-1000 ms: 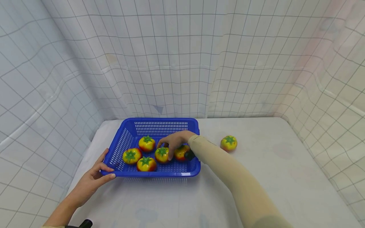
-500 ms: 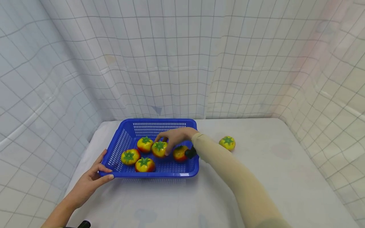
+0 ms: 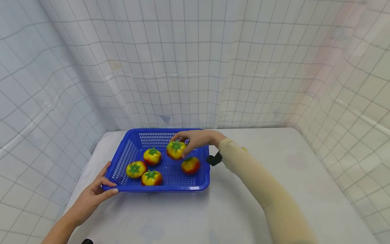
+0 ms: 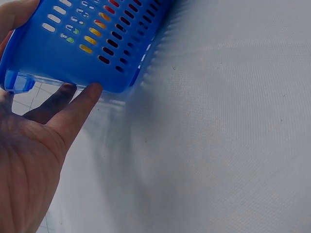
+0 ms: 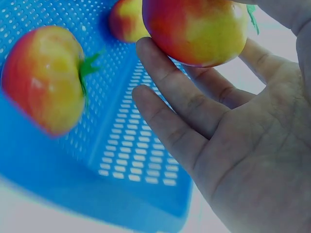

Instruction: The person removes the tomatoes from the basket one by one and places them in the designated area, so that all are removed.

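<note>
My right hand [image 3: 199, 138] holds a yellow-and-red tomato [image 3: 175, 150] with a green leafy top, raised above the floor of a blue plastic basket [image 3: 170, 188]. In the right wrist view the fingers curl under this tomato [image 5: 199, 31]. Several similar tomatoes lie inside the basket, among them a left one [image 3: 136, 169], a front one [image 3: 152, 178] and a right one [image 3: 190, 166] below my right hand. My left hand [image 3: 91, 196] grips the basket's near left corner. In the left wrist view its fingers press against the perforated outer wall [image 4: 73, 53].
Right of the basket, another tomato [image 3: 244, 149] shows only a sliver behind my right forearm. A white cloth-covered table [image 3: 298, 189] extends to the right. Gridded white curtains [image 3: 189, 67] enclose the back and both sides.
My right hand has lifted one tomato off the basket floor, first slightly left, then up and right. The left hand keeps its hold on the corner. The outside tomato has become mostly hidden.
</note>
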`<state>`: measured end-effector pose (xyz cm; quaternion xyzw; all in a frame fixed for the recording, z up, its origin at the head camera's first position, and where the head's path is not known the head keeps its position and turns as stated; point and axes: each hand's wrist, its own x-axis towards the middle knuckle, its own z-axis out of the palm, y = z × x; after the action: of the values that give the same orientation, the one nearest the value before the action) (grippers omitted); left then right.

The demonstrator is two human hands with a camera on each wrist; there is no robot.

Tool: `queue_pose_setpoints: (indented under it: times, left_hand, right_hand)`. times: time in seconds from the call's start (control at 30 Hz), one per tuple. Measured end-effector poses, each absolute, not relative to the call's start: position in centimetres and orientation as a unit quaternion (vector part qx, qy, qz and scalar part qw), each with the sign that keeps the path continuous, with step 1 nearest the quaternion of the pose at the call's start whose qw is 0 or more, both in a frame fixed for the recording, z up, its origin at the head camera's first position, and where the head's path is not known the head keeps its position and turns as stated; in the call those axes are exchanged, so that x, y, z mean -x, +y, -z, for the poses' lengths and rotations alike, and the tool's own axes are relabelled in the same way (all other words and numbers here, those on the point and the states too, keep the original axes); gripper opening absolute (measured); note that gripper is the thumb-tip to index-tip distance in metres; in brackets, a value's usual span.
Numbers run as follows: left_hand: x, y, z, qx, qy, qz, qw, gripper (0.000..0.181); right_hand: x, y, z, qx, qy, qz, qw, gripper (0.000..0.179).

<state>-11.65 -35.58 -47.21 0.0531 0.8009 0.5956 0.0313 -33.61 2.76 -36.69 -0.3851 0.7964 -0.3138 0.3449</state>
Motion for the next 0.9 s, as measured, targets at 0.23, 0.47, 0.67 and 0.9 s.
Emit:
queue_pose_setpoints:
  times: [0.23, 0.47, 0.67, 0.9]
  left_hand:
    - [11.6, -35.8, 47.3, -0.053, 0.809, -0.585, 0.025, 0.02]
    - [11.5, -35.7, 47.4, -0.063, 0.806, -0.587, 0.025, 0.017]
    - [11.5, -35.6, 47.4, -0.062, 0.805, -0.59, 0.027, 0.017]
    - [11.5, -35.7, 47.5, -0.055, 0.802, -0.593, 0.034, 0.017]
  right_hand:
    - [33.9, 6.3, 35.7, 0.372, 0.792, 0.348, 0.337, 0.071]
    - [34.0, 10.3, 35.1, 0.35, 0.797, 0.371, 0.323, 0.069]
    - [34.1, 13.5, 35.2, 0.32, 0.806, 0.386, 0.316, 0.07]
    - [34.2, 16.4, 35.2, 0.29, 0.819, 0.388, 0.308, 0.071]
